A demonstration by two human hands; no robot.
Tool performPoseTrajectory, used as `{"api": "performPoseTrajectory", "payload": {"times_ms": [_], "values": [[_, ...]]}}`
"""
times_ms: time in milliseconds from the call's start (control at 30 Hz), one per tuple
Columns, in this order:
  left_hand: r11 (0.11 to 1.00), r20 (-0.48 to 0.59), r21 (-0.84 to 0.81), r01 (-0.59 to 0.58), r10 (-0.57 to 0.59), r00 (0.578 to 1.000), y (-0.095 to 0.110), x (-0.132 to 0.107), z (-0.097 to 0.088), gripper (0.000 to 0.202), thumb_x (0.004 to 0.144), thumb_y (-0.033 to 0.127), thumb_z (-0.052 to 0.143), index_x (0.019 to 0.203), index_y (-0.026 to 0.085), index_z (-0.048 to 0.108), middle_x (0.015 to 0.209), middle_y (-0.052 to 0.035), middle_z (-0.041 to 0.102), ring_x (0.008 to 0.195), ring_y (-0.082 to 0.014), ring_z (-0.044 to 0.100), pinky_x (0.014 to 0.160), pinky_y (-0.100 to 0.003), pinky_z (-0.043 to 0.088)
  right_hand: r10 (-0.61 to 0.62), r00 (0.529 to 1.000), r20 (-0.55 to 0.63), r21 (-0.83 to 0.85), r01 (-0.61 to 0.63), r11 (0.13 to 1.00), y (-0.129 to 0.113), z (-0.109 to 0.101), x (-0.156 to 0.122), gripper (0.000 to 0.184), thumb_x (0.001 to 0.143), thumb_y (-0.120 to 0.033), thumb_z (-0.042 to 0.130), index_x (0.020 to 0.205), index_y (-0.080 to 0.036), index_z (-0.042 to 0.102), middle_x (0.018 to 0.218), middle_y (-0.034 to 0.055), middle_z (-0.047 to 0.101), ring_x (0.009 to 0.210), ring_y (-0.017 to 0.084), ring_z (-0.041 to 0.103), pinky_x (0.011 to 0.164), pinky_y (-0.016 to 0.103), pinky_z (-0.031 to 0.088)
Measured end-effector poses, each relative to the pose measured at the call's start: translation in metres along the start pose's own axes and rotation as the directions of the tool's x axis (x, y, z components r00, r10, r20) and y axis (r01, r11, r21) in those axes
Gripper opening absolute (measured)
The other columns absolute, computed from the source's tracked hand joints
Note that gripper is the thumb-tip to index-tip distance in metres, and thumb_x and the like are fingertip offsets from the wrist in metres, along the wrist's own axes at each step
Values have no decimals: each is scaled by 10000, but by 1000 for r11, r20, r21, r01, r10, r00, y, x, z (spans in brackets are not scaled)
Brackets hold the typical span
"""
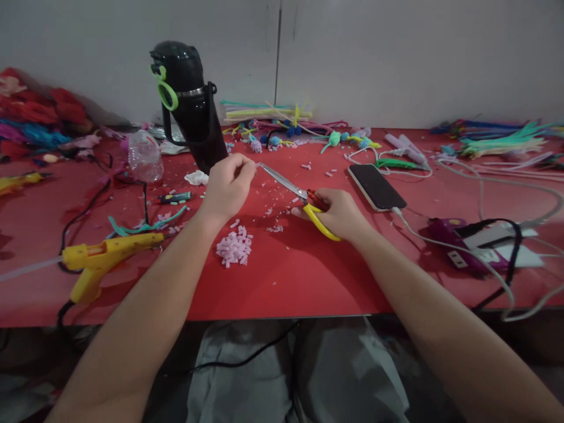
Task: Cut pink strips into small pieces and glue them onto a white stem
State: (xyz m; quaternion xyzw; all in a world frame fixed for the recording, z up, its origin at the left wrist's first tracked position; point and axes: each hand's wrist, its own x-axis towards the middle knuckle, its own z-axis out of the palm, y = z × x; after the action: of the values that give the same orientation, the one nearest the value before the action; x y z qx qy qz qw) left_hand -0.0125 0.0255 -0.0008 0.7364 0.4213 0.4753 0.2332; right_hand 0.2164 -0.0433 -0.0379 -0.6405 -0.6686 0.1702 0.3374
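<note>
My right hand (339,212) is closed on the yellow handles of a pair of scissors (294,191), whose metal blades point up-left toward my left hand. My left hand (228,187) is closed in a pinch just at the blade tips, holding something too small to make out. Below my left hand lies a small heap of pale pink cut bits (235,247) on the red table (282,282). More pink scraps are scattered around the blades.
A yellow glue gun (103,257) lies at the left front. A black flask (190,100) and a clear plastic bottle (145,155) stand behind my left hand. A phone (376,186) on a cable lies right of the scissors. Pipe cleaners (268,111) and cables line the back and right.
</note>
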Motion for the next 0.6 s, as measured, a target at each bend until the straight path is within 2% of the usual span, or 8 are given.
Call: {"api": "performPoseTrajectory", "payload": {"times_ms": [333, 600], "values": [[994, 42, 61, -87, 85, 996, 2, 0, -4, 227, 886, 289, 586, 688, 209, 509, 618, 7, 475, 624, -140, 442, 627, -300, 343, -10, 1000, -10, -16, 10, 1000, 3, -1, 2, 622, 640, -707, 740, 598, -219, 357, 572, -58, 278, 574, 94, 224, 524, 289, 168], [983, 52, 121, -140, 134, 990, 0, 0, -7, 192, 896, 272, 574, 716, 213, 539, 623, 9, 479, 615, -139, 435, 621, -297, 345, 3, 1000, 13, -28, -2, 1000, 4, -2, 3, 635, 628, -725, 742, 598, -221, 356, 575, -58, 273, 570, 95, 234, 523, 290, 171]]}}
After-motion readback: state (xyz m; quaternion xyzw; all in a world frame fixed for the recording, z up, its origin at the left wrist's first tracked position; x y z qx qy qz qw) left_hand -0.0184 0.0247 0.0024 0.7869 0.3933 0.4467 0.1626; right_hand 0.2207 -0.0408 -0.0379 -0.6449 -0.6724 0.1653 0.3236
